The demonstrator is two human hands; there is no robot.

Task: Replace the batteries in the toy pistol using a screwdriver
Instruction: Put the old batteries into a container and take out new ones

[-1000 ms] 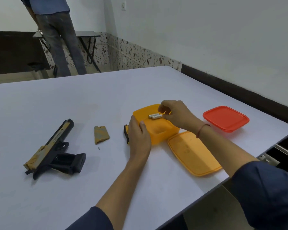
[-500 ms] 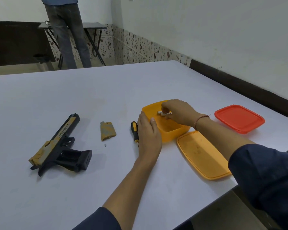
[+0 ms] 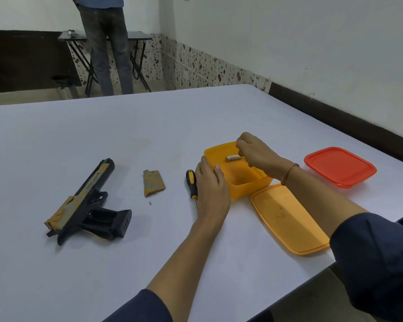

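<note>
Barely moved, the right hand (image 3: 254, 152) pinches a battery (image 3: 232, 158) over the orange box (image 3: 249, 182); the left hand (image 3: 211, 189), flat against it, sits nearer the leftward toy pistol (image 3: 86, 201).

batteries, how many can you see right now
1 battery, pinched in the right hand over the orange box. Others may be hidden inside the box or behind the hand.

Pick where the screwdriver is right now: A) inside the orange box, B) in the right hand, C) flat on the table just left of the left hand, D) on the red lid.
C: the screwdriver lies on the table beside the left hand, which rests against the orange box, while the right hand pinches a battery over the box.
</note>
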